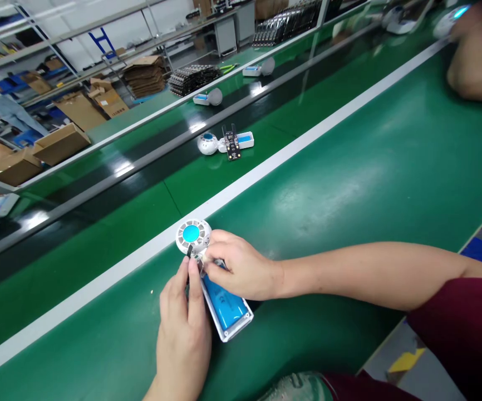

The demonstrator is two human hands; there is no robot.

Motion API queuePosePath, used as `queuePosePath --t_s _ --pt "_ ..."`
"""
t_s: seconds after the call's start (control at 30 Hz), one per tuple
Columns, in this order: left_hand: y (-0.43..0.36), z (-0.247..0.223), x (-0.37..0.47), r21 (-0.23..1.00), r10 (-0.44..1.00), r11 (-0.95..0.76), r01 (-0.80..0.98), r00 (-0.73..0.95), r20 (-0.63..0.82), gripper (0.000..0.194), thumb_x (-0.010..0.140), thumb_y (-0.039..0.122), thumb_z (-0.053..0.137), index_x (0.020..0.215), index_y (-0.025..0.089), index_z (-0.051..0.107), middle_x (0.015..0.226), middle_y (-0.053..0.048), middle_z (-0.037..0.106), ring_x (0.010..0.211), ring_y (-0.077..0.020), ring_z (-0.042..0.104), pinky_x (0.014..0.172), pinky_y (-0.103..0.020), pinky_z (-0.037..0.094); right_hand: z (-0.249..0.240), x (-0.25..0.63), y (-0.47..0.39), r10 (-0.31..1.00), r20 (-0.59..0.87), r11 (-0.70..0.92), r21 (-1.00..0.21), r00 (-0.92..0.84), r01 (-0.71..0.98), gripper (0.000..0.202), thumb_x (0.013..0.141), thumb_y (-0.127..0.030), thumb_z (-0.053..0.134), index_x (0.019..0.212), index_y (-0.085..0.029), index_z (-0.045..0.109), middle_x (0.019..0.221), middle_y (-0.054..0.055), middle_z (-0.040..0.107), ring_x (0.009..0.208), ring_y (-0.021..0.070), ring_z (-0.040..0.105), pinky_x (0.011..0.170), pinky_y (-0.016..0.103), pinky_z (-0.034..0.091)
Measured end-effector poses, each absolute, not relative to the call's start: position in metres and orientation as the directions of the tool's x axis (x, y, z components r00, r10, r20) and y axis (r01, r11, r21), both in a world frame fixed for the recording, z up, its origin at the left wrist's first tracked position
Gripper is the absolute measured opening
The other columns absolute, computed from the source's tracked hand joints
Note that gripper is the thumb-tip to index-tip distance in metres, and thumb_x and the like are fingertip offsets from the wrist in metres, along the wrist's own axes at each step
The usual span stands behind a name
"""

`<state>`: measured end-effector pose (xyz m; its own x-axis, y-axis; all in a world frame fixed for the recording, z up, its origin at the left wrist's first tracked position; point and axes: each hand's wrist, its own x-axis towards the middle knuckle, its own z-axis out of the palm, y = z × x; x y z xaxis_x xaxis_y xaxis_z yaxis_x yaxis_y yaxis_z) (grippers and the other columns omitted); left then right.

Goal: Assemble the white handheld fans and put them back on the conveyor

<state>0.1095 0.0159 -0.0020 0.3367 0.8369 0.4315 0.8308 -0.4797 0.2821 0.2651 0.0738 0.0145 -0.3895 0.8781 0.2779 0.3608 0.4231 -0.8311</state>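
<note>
A white device (226, 312) with a blue battery in its open handle and a round head with a turquoise disc lies on the green bench, its head touching the white strip. My left hand (186, 317) comes from below, thumb and forefinger pinched on a small black piece (190, 250) at the device's neck. From the right, my right hand (241, 264) has its fingers closed at the neck beside the head. Whatever sits between those fingertips is too small and hidden to name.
On the green belt beyond the white strip lies another device (207, 143) with a black circuit board (232, 145) across it. Two more devices (214, 97) (266, 67) sit farther back. A person's blurred arm (478, 61) is at the top right.
</note>
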Motion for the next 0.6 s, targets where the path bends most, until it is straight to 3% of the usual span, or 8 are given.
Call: queuePosePath --t_s 0.1,0.3,0.47,0.6 --pt "0.018 0.002 0.104 0.255 0.829 -0.495 0.831 0.364 0.424 0.059 0.081 0.012 0.044 0.134 0.023 0.022 0.126 -0.015 0.042 0.108 -0.0249 0.045 0.085 -0.042 0.043 0.014 0.265 0.076 0.878 0.248 0.379 -0.883 -0.410 0.277 0.029 0.074 -0.010 0.047 0.050 -0.016 0.033 0.068 0.000 0.042 0.063 0.0092 0.040 0.057 0.022 0.036" --pt "0.025 0.013 0.098 0.488 0.905 -0.415 0.768 0.296 0.304 0.046 0.082 0.016 0.044 0.126 0.027 0.037 0.120 -0.004 0.050 0.105 -0.0168 0.049 0.087 -0.032 0.043 0.016 0.264 0.077 0.866 0.272 0.414 -0.860 -0.419 0.298 0.027 0.075 -0.011 0.047 0.051 -0.016 0.035 0.067 0.000 0.040 0.064 0.0097 0.041 0.058 0.022 0.036" --pt "0.024 0.018 0.097 0.471 0.907 -0.415 0.779 0.310 0.286 0.044 0.082 0.018 0.044 0.125 0.026 0.039 0.119 -0.004 0.052 0.105 -0.0162 0.051 0.090 -0.032 0.041 0.017 0.265 0.078 0.858 0.292 0.452 -0.821 -0.422 0.350 0.025 0.076 -0.012 0.046 0.053 -0.015 0.038 0.067 0.000 0.040 0.066 0.0103 0.040 0.062 0.023 0.035" --pt "0.021 0.021 0.097 0.522 0.927 -0.373 0.767 0.291 0.236 0.040 0.083 0.019 0.042 0.122 0.027 0.041 0.119 -0.002 0.052 0.107 -0.0150 0.050 0.090 -0.029 0.042 0.020 0.265 0.078 0.879 0.212 0.370 -0.869 -0.427 0.330 0.028 0.074 -0.009 0.048 0.050 -0.015 0.035 0.066 -0.001 0.040 0.063 0.0091 0.038 0.058 0.021 0.033"
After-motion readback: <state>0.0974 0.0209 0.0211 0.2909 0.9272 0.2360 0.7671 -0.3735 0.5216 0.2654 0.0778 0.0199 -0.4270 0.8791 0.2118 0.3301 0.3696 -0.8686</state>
